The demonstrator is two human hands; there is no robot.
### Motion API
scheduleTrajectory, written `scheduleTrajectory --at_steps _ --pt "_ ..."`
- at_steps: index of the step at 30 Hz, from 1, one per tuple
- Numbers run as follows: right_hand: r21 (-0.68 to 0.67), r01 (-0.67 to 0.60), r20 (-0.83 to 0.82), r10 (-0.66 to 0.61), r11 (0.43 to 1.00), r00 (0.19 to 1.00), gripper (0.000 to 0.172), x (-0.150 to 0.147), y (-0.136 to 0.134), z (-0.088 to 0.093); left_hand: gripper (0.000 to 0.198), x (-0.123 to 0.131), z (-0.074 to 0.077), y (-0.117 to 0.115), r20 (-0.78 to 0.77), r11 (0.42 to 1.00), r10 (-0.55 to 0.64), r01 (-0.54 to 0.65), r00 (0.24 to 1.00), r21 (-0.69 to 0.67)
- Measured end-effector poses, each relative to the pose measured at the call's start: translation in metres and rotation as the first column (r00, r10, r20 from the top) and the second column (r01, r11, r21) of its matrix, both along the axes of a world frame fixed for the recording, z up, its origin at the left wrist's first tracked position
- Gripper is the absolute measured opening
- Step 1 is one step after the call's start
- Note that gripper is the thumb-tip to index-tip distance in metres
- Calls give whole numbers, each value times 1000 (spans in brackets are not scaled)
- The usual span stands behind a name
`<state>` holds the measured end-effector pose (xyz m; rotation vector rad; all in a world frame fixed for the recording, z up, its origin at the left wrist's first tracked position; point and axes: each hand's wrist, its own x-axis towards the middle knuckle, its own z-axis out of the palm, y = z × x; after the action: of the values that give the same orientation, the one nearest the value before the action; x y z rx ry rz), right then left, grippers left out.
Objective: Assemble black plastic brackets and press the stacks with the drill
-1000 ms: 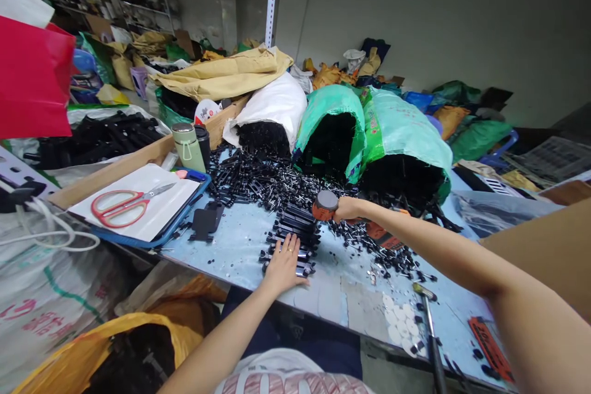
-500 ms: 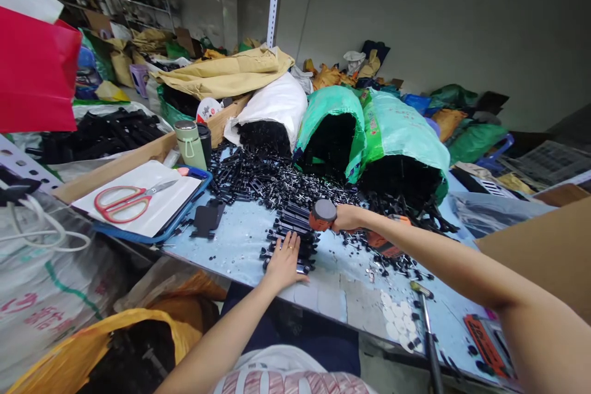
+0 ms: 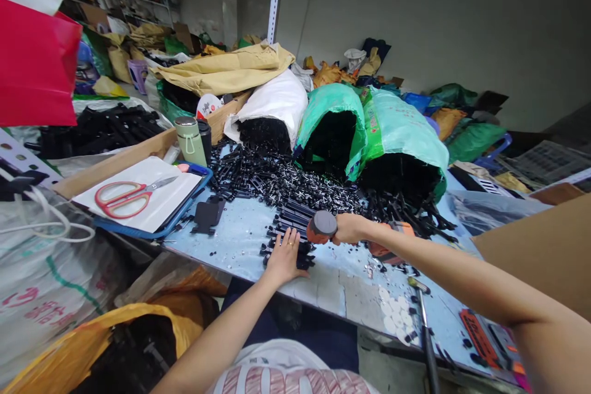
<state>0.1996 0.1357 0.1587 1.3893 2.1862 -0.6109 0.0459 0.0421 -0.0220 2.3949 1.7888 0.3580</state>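
Note:
My left hand [image 3: 284,254] lies flat, fingers spread, on a row of black plastic strips [image 3: 290,226] lined up on the light blue table [image 3: 240,239]. My right hand [image 3: 349,228] is closed round the handle of an orange mallet with a grey rubber face [image 3: 322,225]. The mallet head hovers just over the right end of the strips, close to my left fingertips. A big heap of loose black parts [image 3: 281,181] lies behind the strips.
Three open sacks of black parts, one white [image 3: 273,106] and two green [image 3: 364,126], lie at the back. Red scissors [image 3: 127,193] rest on white paper in a blue tray, beside a green flask [image 3: 188,140]. A metal hammer [image 3: 423,323] and white discs [image 3: 394,311] lie near the front edge.
The mallet head has come down and nearer to the strips by my left hand. My left hand stays pressed on the strips.

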Motion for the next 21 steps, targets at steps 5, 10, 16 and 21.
scheduleTrajectory --at_steps 5,10,16,21 --pt "-122 1 34 3 993 999 27 -7 -9 -1 116 2 2 1 -7 1000 18 -19 1000 -24" --pt "-105 -46 45 51 993 998 20 -8 -18 1 112 2 4 -1 -28 1000 19 -20 999 -19" --pt "33 -186 129 180 982 975 18 -8 -37 8 103 0 9 -4 -23 1000 23 -23 999 18" --pt "-67 -128 147 137 990 980 16 -8 -49 0 103 1 13 -5 -41 999 26 -25 999 19"
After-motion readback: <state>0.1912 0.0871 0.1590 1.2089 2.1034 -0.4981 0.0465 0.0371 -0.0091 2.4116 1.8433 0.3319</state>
